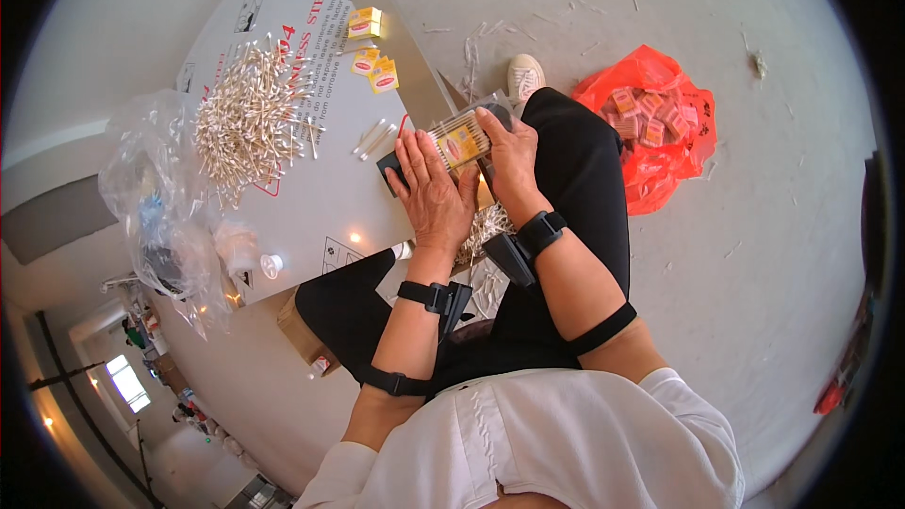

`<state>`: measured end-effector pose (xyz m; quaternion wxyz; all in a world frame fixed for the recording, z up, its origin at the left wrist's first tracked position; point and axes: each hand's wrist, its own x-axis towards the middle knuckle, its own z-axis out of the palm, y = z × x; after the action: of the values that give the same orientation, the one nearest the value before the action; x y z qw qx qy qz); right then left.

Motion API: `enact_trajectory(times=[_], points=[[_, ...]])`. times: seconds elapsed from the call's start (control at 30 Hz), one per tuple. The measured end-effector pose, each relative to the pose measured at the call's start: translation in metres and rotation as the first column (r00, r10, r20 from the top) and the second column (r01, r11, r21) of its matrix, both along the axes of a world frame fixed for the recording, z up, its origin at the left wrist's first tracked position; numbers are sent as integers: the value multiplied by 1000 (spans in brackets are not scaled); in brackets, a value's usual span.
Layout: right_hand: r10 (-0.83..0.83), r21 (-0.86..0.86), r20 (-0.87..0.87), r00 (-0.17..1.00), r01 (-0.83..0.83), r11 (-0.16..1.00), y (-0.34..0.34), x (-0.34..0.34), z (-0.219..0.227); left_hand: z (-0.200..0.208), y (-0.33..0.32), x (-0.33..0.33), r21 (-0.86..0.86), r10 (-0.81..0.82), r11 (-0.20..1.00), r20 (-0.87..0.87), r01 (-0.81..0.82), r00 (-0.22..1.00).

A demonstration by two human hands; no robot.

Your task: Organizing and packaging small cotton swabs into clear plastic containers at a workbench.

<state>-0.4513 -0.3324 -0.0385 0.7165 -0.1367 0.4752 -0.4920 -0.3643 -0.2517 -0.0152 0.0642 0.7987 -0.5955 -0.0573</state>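
A clear-sided pack of cotton swabs with a yellow label card (pixel 459 144) lies across the table's near corner, between my hands. My right hand (pixel 515 158) grips its right end, thumb on top and fingers curled round the side. My left hand (pixel 436 190) rests flat at the other end, fingers stretched out and thumb along the lower edge. Under the left fingertips a dark block (pixel 387 168) shows, mostly covered. A few loose cotton swabs (pixel 375 139) lie beside it. More swabs (pixel 487 229) sit below my hands in a container partly hidden by my wrists.
A big heap of cotton swabs (pixel 250 123) covers the table's (pixel 320 198) left part, beside a clear plastic bag (pixel 151 188). Small yellow label cards (pixel 375 69) and a yellow stack (pixel 364 23) lie at the far edge. On the floor, a red bag (pixel 603 174) holds several packs.
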Motion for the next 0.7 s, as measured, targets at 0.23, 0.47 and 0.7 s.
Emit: enact_trajectory(times=[0.23,0.47,0.7], points=[[35,31,3,999,-35,999,-1,-5,1,2,3,8,-45,-11,999,-42,9,999],[-340,-343,-341,876,221,913,-5,-19,-7,5,9,75,-441,126,887,-54,-137,991],[-286,-649,-641,712,-305,697,9,-20,36,9,-16,110,-432,123,881,-181,-191,976]])
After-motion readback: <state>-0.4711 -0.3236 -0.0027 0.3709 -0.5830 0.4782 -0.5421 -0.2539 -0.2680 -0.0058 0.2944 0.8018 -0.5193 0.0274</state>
